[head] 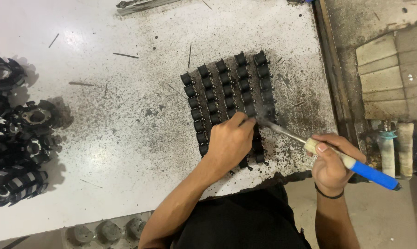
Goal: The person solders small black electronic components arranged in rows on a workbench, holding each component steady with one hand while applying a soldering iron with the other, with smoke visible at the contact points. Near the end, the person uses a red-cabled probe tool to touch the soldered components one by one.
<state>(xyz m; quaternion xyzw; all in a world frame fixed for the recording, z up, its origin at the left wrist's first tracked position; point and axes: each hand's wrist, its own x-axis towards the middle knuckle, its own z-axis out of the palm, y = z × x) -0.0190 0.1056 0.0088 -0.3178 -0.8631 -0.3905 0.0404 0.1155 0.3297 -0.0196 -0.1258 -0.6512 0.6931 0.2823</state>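
The right hand (330, 163) is closed around the handle of a soldering iron (328, 150), thumb on top near the cream collar, blue grip sticking out behind the fist. The iron's long axis runs from near right to far left: blue end toward the near right edge, metal tip pointing up-left, landing at the right side of the block of small black parts (229, 99). A faint wisp of smoke sits at the tip.

The left hand (229, 143) lies palm-down on the near part of the block, fingers curled, fingertips (243, 120) pinched just beside the iron's tip. Whether it pinches a wire or one of the parts cannot be told; too small and blurred.

The parts sit in five rows, rows running near-left to far-right, tilted slightly on the white tabletop (102, 138), which is speckled with dark soot around the block.

A heap of black wound coils (17, 138) lies at the far left edge, well apart from both hands. A dark wristband (328, 194) is on the right wrist.
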